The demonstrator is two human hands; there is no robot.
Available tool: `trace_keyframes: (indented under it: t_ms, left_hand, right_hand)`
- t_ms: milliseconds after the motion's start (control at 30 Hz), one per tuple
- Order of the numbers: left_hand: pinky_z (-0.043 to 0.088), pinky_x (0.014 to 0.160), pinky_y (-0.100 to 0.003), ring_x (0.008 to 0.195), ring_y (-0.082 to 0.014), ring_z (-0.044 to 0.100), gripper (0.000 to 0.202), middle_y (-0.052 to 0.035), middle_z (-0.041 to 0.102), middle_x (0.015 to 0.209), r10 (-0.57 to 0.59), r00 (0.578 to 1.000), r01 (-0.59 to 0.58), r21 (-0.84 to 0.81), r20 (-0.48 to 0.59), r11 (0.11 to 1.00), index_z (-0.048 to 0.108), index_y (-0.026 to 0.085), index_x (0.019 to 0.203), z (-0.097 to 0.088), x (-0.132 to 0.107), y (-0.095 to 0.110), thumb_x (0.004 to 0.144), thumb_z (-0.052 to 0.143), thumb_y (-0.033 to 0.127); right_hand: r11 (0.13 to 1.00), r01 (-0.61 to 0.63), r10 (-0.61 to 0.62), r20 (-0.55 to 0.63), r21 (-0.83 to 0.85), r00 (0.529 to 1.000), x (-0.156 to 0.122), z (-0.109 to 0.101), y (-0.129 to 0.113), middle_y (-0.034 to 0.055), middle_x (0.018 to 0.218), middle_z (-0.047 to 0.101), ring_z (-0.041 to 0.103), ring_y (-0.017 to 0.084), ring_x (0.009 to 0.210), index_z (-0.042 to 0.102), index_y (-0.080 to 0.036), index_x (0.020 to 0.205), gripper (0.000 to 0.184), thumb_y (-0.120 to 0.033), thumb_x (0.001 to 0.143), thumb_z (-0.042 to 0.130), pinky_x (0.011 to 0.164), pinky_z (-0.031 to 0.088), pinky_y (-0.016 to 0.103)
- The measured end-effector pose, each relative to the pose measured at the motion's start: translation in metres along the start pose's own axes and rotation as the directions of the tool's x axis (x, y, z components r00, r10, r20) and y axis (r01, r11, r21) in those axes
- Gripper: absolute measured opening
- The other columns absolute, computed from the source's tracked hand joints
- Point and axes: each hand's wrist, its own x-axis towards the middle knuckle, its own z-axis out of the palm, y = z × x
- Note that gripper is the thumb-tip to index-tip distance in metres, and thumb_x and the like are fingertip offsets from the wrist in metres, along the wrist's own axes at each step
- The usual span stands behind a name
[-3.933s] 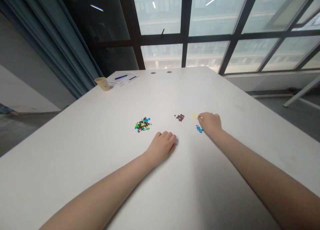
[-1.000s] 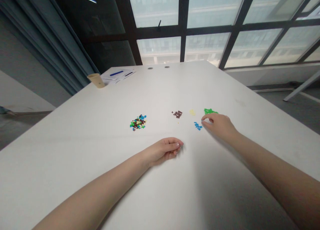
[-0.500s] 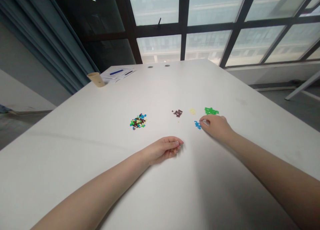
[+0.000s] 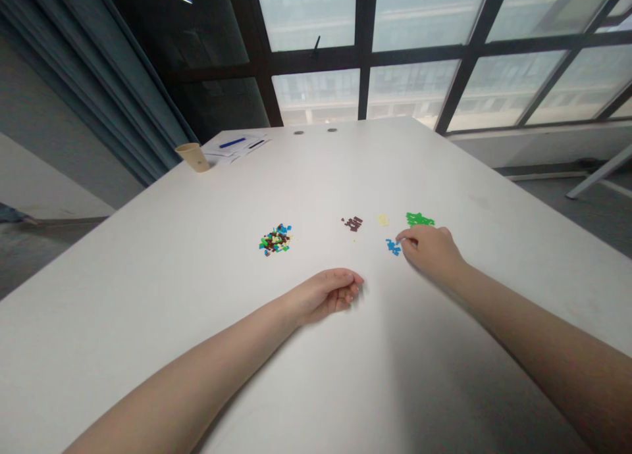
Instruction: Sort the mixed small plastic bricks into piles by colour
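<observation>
On the desk (image 4: 316,177), a mixed pile of small plastic pieces (image 4: 275,240) lies left of four smaller piles (image 4: 352,224), while a paper cup (image 4: 193,158) and papers (image 4: 236,145) sit behind them near the far edge, before a window (image 4: 316,89).

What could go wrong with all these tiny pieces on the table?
The right hand is right beside the blue pieces, so it might push them into the green pieces. The left hand might bump the mixed pile and scatter it.
</observation>
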Motion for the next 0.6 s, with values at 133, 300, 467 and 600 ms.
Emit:
trace_keyframes:
  t_ms: [133, 300, 467, 600]
  left_hand:
    - [0.04, 0.053, -0.015, 0.055, -0.0049, 0.051, 0.015, -0.003, 0.058, 0.068, -0.001, 1.0, 0.001, -0.001, -0.001, 1.0, 0.063, 0.009, 0.083, 0.0005, 0.0, -0.0001, 0.076, 0.06, 0.023]
    - [0.039, 0.053, -0.015, 0.054, -0.0044, 0.05, 0.014, -0.0023, 0.057, 0.066, -0.008, 1.0, 0.008, -0.001, -0.013, 1.0, 0.062, 0.01, 0.081, 0.0023, -0.0004, 0.0005, 0.076, 0.06, 0.022]
    - [0.04, 0.054, -0.015, 0.056, -0.0047, 0.051, 0.014, -0.0024, 0.057, 0.067, -0.011, 1.0, 0.011, -0.002, 0.004, 1.0, 0.062, 0.01, 0.082, 0.0022, -0.0005, 0.0016, 0.077, 0.059, 0.022]
    - [0.04, 0.053, -0.015, 0.055, -0.0043, 0.051, 0.012, -0.0019, 0.056, 0.068, -0.017, 1.0, 0.017, 0.0, 0.009, 1.0, 0.061, 0.01, 0.081, 0.0017, -0.0007, 0.003, 0.077, 0.059, 0.021]
  right_hand:
    - [0.99, 0.014, -0.013, 0.01, -0.142, 1.0, -0.0024, -0.0065, -0.0026, 0.004, 0.077, 0.066, 0.054, 0.019, 0.076, 0.07, -0.026, 0.079, 0.031, -0.019, 0.076, 0.04, 0.064, 0.024, 0.032]
    - [0.978, 0.021, -0.008, 0.066, -0.207, 0.998, -0.0042, -0.0082, -0.0031, 0.0053, 0.074, 0.066, 0.052, 0.019, 0.074, 0.071, -0.029, 0.081, 0.032, -0.018, 0.076, 0.041, 0.062, 0.021, 0.032]
    - [0.974, 0.03, -0.013, 0.081, -0.222, 0.997, -0.0056, -0.0071, -0.0028, 0.0057, 0.079, 0.068, 0.053, 0.021, 0.076, 0.071, -0.03, 0.084, 0.033, -0.02, 0.077, 0.04, 0.063, 0.022, 0.033]
    - [0.97, 0.034, -0.012, 0.092, -0.241, 0.996, -0.0086, -0.0079, -0.0051, 0.007, 0.079, 0.068, 0.053, 0.022, 0.077, 0.071, -0.027, 0.081, 0.032, -0.02, 0.078, 0.04, 0.064, 0.022, 0.034]
